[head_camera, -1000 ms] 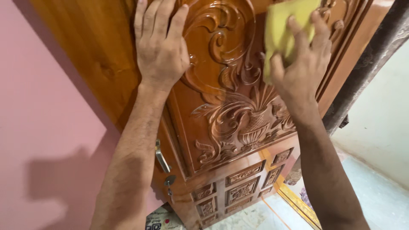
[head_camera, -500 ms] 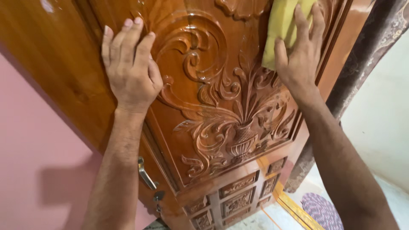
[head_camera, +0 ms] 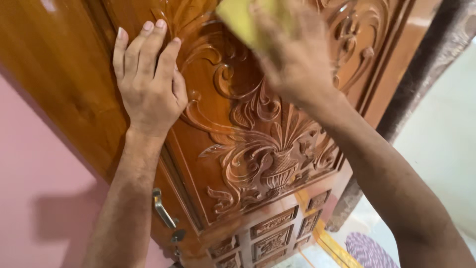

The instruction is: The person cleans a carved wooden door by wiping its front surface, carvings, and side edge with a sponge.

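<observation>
Carved wooden door (head_camera: 277, 149), glossy, vase-and-scroll relief in the middle. Left hand (head_camera: 148, 87) lies flat on the door, fingers together & straight, palm pressed at the left edge of the carved panel, holding nothing. Right hand (head_camera: 292, 54), blurred, presses a yellow cloth (head_camera: 240, 20) against the door's upper scrollwork, fingers over it. Metal door handle (head_camera: 162, 208) on the door's edge below left wrist. Pink wall (head_camera: 44, 198) left of door.

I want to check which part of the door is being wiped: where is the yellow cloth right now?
In the head view, the yellow cloth is at top centre, pressed under the right hand against the carved door panel, right of the left hand.
</observation>
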